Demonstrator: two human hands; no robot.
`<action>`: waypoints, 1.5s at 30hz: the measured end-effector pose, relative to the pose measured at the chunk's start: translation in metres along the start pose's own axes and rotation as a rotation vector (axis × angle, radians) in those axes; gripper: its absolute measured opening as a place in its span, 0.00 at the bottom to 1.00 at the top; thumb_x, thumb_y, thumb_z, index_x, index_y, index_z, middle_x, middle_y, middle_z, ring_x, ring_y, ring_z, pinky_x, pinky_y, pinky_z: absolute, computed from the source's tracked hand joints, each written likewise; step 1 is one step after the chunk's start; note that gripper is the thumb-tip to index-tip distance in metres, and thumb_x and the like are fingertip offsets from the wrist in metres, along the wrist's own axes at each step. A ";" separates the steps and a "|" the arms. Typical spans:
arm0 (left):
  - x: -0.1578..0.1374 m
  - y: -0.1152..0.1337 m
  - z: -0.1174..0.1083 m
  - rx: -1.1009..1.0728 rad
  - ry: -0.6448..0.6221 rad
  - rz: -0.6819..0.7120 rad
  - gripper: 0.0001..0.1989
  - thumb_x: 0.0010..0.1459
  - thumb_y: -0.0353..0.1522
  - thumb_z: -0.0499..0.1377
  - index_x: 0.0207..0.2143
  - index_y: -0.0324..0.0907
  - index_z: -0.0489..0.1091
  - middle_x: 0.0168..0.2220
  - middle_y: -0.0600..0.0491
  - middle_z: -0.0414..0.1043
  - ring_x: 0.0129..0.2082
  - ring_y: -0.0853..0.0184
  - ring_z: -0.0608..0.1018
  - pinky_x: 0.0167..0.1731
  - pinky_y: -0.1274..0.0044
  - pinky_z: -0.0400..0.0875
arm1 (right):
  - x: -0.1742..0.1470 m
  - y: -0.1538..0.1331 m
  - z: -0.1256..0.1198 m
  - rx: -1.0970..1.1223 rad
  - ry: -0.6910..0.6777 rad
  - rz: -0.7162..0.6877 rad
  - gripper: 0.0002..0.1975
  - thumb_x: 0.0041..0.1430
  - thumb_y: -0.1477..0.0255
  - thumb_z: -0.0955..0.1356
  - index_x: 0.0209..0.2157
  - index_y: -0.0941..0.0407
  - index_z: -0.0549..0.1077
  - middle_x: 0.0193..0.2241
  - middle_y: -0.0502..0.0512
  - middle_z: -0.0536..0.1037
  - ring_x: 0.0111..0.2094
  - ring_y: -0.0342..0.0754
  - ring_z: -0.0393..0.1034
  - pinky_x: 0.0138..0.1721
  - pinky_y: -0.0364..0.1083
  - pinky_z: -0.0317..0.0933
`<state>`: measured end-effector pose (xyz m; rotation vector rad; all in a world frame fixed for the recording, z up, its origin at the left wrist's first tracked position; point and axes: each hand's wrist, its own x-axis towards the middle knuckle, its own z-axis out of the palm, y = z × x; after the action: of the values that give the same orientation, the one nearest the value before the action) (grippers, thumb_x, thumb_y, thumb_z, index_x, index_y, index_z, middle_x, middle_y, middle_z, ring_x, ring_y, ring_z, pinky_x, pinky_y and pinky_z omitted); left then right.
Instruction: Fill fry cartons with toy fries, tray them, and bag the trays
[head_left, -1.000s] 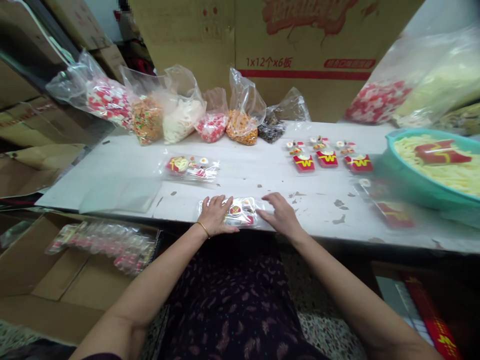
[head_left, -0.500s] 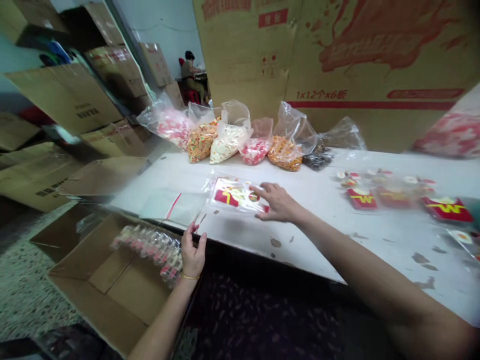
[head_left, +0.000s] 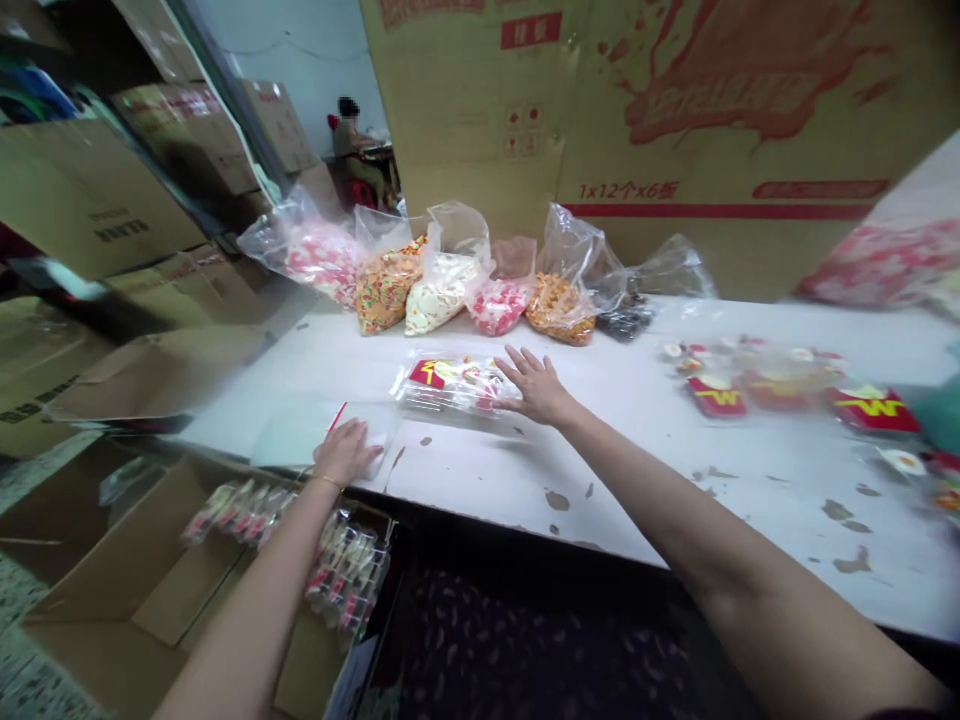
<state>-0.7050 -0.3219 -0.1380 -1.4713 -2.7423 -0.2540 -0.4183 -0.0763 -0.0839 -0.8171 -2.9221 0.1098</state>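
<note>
My left hand [head_left: 345,452] lies on a stack of clear plastic bags [head_left: 289,437] with a red strip, at the table's front edge. Its fingers are stretched out over the bags. My right hand [head_left: 536,387] is spread open at the right end of a clear plastic packet [head_left: 454,380]. Red pieces with yellow marks and small food-like shapes show inside the packet. Whether those fingertips touch it or hover just beside it, I cannot tell.
Clear bags of small coloured pieces [head_left: 499,305] line the back of the white table [head_left: 480,465], before a big carton [head_left: 465,110]. Red packs [head_left: 716,397] lie at right. An open carton [head_left: 97,610] with packed packets [head_left: 349,570] stands below left. A person [head_left: 356,150] sits far behind.
My left hand has moved from the table edge up onto the plastic bags. My right hand has opened wider by the packet. The view has shifted slightly.
</note>
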 end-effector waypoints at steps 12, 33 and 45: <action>-0.021 0.034 -0.014 -0.232 0.243 0.157 0.11 0.52 0.39 0.51 0.24 0.42 0.63 0.26 0.52 0.65 0.27 0.66 0.68 0.30 0.74 0.64 | -0.103 0.042 -0.003 -0.033 0.331 0.111 0.21 0.57 0.65 0.60 0.51 0.57 0.64 0.54 0.59 0.63 0.55 0.53 0.53 0.54 0.54 0.47; -0.061 0.268 0.035 -0.418 -0.195 0.719 0.04 0.48 0.33 0.60 0.28 0.43 0.70 0.36 0.51 0.67 0.35 0.66 0.67 0.39 0.73 0.63 | -0.193 0.105 -0.029 -0.023 -0.339 0.164 0.46 0.40 0.58 0.69 0.59 0.57 0.50 0.59 0.62 0.53 0.59 0.59 0.44 0.55 0.55 0.46; -0.065 0.272 0.038 -0.597 -0.047 0.583 0.06 0.52 0.27 0.50 0.23 0.41 0.60 0.27 0.52 0.62 0.31 0.67 0.66 0.35 0.74 0.64 | -0.220 0.097 -0.018 -0.034 -0.211 0.184 0.47 0.42 0.53 0.66 0.60 0.58 0.46 0.53 0.68 0.59 0.50 0.61 0.56 0.49 0.55 0.50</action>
<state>-0.4411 -0.2223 -0.1449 -2.3374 -2.2082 -1.0779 -0.1789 -0.1071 -0.0938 -1.1445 -3.0420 0.1712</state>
